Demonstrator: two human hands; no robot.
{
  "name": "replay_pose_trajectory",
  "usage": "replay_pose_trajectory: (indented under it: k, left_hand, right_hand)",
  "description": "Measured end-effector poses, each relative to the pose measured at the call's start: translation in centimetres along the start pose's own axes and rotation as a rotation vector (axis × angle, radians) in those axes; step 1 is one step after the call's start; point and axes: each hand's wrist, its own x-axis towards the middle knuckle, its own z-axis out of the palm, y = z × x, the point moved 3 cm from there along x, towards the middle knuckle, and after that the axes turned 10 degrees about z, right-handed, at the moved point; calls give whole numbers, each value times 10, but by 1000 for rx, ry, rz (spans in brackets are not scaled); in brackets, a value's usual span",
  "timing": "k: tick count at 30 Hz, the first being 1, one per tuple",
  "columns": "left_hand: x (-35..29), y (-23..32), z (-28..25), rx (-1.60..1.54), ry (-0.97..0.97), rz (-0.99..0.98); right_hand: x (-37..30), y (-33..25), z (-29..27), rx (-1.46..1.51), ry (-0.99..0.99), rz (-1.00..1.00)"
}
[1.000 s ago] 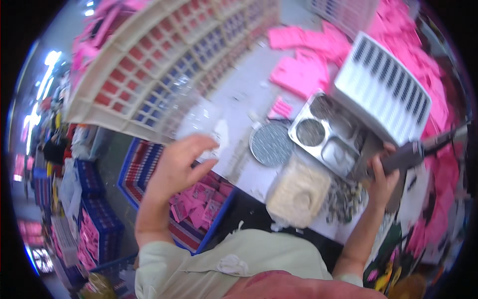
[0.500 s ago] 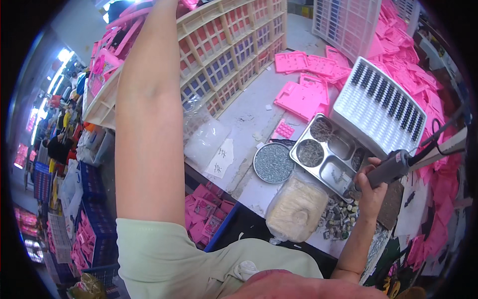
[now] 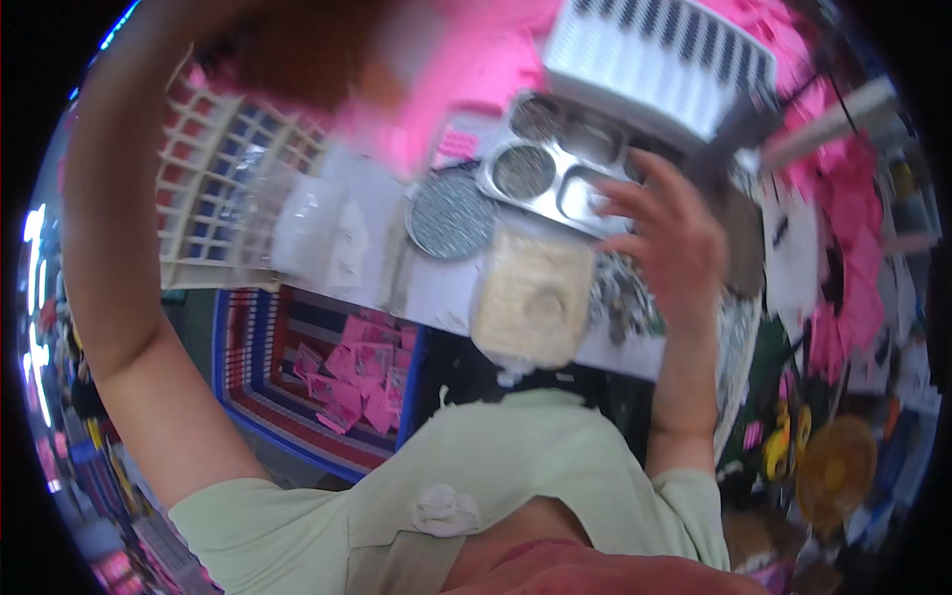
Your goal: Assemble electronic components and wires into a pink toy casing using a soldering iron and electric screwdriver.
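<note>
My left hand (image 3: 327, 55) is at the upper left, a dark blur of motion. Against it is a smeared pink plastic piece (image 3: 407, 119), which it appears to hold; the fingers themselves cannot be made out. Above the metal compartment tray (image 3: 550, 216), my right hand (image 3: 674, 238) has its fingers apart and nothing visible in them. A dark grey electric screwdriver (image 3: 732, 137) is just beyond that hand, apart from it. Small metal parts lie in the tray's compartments. A round tin of small silvery pieces (image 3: 451, 213) sits left of the tray.
A bagged cream-coloured block (image 3: 531, 302) lies near the table edge, beside loose metal parts (image 3: 625, 297). Behind the tray stands a white rack with black rows (image 3: 654, 64). A cream crate (image 3: 203, 213) is at left; below it, a blue-rimmed basket (image 3: 248, 397) contains pink pieces.
The view has shifted, and my left arm has swung back from the crate, a pink piece now blurred by its hand. My right hand has let go of the screwdriver and spread its fingers.
</note>
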Motion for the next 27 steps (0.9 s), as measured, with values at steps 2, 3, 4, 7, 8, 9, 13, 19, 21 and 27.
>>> replay_pose_trajectory:
  k: [2, 3, 4, 7, 8, 9, 13, 19, 21, 27]
  left_hand:
    - [7, 72, 62, -128, -297, 83]
    - [26, 101, 127, -243, -304, 186]
    - [36, 131, 143, -125, -372, 425]
    - [25, 182, 181, -460, -243, 445]
    - [20, 192, 191, -490, -194, 417]
    - [15, 200, 199, -519, -145, 388]
    - [-11, 222, 199, -599, 327, -2]
    - [-99, 257, 222, -885, 266, -410]
    - [-114, 268, 238, -845, 243, -382]
    - [-137, 300, 252, -762, 166, -284]
  right_hand:
    - [20, 49, 16, 280, -443, 238]
    - [8, 69, -5, 368, -317, 355]
    - [4, 78, 0, 350, -223, 364]
    - [-13, 115, -2, 382, 5, 387]
    - [-19, 129, -8, 453, 7, 380]
    - [-25, 134, -12, 521, -18, 373]
    - [-50, 135, -29, 620, -85, 388]
    - [-61, 135, -35, 74, 26, 588]
    - [-65, 131, -30, 3, -46, 609]
    - [-66, 111, -26, -660, 146, 638]
